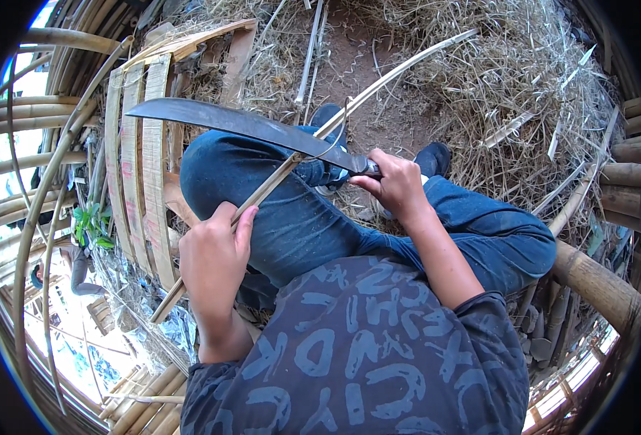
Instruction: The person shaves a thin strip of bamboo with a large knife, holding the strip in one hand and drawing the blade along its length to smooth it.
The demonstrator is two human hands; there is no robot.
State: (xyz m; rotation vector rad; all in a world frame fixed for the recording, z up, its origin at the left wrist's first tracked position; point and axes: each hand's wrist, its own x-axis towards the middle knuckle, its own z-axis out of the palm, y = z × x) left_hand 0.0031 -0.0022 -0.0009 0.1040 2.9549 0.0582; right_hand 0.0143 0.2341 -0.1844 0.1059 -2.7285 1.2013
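Observation:
A long split bamboo strip (400,72) runs slantwise across my knee from lower left to upper right. My left hand (215,257) is closed round its lower part, the thumb lying along it. In my right hand (395,183) is the dark handle of a machete (233,122), its broad blade pointing left. Near the handle, the blade meets the strip and crosses it. A thin curled sliver loops up beside the strip where they meet. My fingers hide part of the handle.
Dry straw and shavings (480,109) cover the ground ahead. At left stands a wooden slat pallet (153,145) before bamboo poles (38,112). A thick bamboo pole (596,283) lies at right. Beyond the left wall another person (81,272) is partly visible.

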